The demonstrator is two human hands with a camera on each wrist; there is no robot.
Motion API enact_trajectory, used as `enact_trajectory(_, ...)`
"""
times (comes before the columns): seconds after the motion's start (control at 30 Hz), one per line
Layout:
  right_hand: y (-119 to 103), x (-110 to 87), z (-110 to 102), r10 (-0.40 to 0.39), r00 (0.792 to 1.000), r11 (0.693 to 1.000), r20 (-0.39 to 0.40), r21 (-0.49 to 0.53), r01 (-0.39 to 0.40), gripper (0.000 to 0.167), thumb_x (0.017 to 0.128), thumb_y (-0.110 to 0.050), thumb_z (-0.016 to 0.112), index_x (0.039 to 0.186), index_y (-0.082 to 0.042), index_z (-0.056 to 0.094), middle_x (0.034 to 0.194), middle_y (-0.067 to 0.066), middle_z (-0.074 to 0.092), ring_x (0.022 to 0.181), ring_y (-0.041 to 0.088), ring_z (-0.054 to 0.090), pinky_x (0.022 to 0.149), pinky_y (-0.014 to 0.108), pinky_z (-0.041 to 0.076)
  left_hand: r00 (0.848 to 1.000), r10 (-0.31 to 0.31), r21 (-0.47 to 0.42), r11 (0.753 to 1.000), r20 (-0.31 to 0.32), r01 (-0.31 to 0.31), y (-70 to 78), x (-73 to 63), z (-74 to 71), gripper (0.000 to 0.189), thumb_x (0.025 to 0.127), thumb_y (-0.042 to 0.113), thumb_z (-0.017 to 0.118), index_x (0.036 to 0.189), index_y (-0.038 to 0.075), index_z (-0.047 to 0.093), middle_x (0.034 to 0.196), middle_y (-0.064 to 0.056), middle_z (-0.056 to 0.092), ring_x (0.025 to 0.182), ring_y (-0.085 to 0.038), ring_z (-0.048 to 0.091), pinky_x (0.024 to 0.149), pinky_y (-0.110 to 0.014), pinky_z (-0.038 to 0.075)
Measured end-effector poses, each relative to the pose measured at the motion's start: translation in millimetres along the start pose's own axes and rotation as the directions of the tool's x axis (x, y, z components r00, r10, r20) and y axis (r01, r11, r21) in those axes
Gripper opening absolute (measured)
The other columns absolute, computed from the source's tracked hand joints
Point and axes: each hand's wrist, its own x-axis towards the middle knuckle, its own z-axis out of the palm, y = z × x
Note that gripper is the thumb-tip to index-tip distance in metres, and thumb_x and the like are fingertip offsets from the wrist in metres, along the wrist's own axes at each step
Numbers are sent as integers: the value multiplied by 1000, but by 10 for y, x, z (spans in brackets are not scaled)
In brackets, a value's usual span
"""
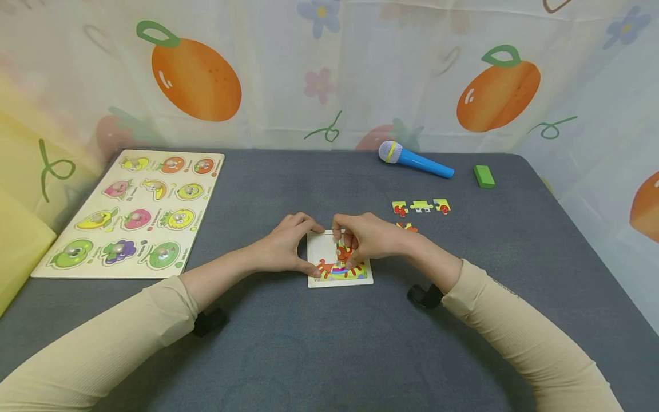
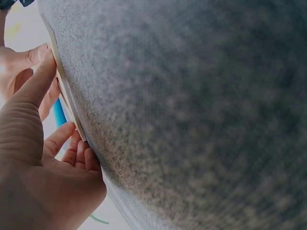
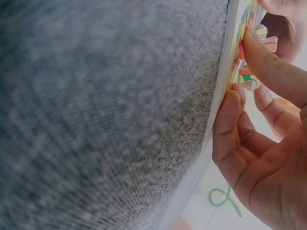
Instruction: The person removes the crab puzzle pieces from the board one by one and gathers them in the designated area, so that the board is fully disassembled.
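A small square puzzle board [image 1: 315, 282] with a pale frame lies on the table, its lower part filled with a red, orange and yellow picture. My left hand [image 1: 282, 245] grips its left side, the thumb on the near corner and the fingers at the far corner. Over the board's right half, my right hand [image 1: 378, 236] pinches a colourful puzzle piece [image 3: 248, 79] between thumb and fingers. That piece stands tilted to the board in the right wrist view; my fingers partly hide it. The board's upper left shows bare pale wood.
Loose puzzle pieces [image 1: 421, 206] lie right of the board, one partly behind my right wrist. Farther back are a blue toy microphone [image 1: 419, 162] and a green block [image 1: 484, 176]. A fruit peg board [image 1: 144, 229] lies at left; a printed curtain [image 1: 278, 74] hangs behind.
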Motion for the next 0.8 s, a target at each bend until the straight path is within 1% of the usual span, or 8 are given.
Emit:
enact_trajectory(0.1,10,-9,-12,3,1000,1000,-1,27,-3,42,78,-13,84,106,-12,53,87,5,62,73,13,56,68,25,46,1000,6,2,1000,-4,-6,-3,3,-2,80,69,38,89,134,9,54,134,-12,49,127,-32,41,106,-52,38)
enact_trajectory(0.2,23,-12,-25,7,1000,998,0,56,-7,33,83,-10,78,105,-12,54,86,4,62,74,13,55,70,25,45,1000,7,4,1000,-5,-7,1,-1,-7,80,69,38,89,134,9,54,134,-12,48,126,-32,41,106,-51,38)
enact_trajectory(0.37,34,-4,-31,12,1000,997,-3,71,-12,21,90,-11,71,103,-11,54,85,3,61,75,13,53,71,26,43,1000,4,3,1000,-3,-4,5,-2,-8,80,69,39,89,134,9,54,134,-12,48,126,-32,41,106,-51,38)
enact_trajectory(0.6,52,3,-35,5,1000,997,-15,75,-4,17,92,-14,69,101,-11,55,86,3,60,77,13,53,71,26,42,1000,6,11,1000,-8,-5,-1,3,0,81,68,39,90,134,9,54,133,-12,49,123,-31,42,104,-49,39)
enact_trajectory(0.8,60,7,-40,7,1000,997,-31,78,-5,16,91,-15,70,100,-11,57,86,2,61,77,13,53,71,26,42,1000,5,7,1000,-9,-5,-1,2,4,81,68,39,90,134,9,54,133,-12,49,125,-31,42,105,-51,38)
